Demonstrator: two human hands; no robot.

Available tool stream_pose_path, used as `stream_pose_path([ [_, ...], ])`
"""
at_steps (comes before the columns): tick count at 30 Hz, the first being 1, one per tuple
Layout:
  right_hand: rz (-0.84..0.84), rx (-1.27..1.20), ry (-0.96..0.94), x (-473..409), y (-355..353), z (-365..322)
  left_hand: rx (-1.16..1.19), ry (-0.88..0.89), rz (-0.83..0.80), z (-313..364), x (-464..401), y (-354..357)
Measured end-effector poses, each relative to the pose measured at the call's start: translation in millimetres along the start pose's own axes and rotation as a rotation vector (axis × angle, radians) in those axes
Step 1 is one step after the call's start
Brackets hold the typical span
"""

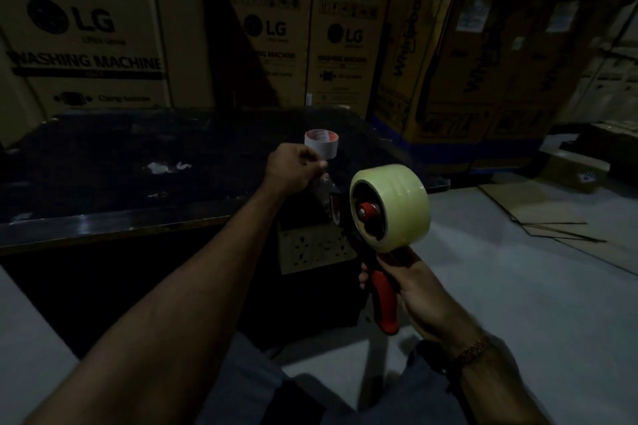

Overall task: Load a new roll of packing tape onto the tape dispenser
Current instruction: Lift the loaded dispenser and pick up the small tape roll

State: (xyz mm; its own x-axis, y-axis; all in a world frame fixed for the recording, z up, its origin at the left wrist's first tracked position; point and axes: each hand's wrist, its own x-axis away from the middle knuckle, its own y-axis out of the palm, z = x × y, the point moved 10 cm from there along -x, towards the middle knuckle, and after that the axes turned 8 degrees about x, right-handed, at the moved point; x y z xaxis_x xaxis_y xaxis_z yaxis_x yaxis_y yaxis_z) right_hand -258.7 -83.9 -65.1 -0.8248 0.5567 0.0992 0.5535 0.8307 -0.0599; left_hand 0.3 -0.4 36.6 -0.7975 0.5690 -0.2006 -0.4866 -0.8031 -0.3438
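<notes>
1. Several stacked cardboard cartons [86,34] along the back wall, printed "LG" and "WASHING MACHINE", all closed; contents not visible.
2. Dark table [114,183] in front of them, with a small white tape roll [321,143] and bits of pale scrap; grey floor to the right, flattened cardboard [549,210] lying on it.
3. Big, pale yellowish tape roll [392,205] seated on the red hub of the tape dispenser [383,290], raised beside the table edge.
4. Right hand [414,290] wrapped around the red handle.
5. Left hand [293,171] pinching the clear tape strip [326,193] drawn out from the dispenser's front.
</notes>
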Motion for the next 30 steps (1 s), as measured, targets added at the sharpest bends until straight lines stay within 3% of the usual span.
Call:
stream_pose_path([
  [5,0.034,0.075,0.031,-2,4,22,-0.178,0.206,-0.096,10,-10,30],
  [9,0.067,0.044,0.045,-7,2,33,-0.212,0.272,-0.126,11,-14,48],
  [15,0.065,-0.059,0.063,-16,0,44,-0.321,0.325,-0.074,10,-13,51],
  [20,0.044,-0.072,0.069,-19,3,57,-0.373,0.383,0.074,16,-12,36],
  [30,0.046,-0.001,0.047,-18,-1,60,-0.518,0.358,-0.151,1,-10,42],
])
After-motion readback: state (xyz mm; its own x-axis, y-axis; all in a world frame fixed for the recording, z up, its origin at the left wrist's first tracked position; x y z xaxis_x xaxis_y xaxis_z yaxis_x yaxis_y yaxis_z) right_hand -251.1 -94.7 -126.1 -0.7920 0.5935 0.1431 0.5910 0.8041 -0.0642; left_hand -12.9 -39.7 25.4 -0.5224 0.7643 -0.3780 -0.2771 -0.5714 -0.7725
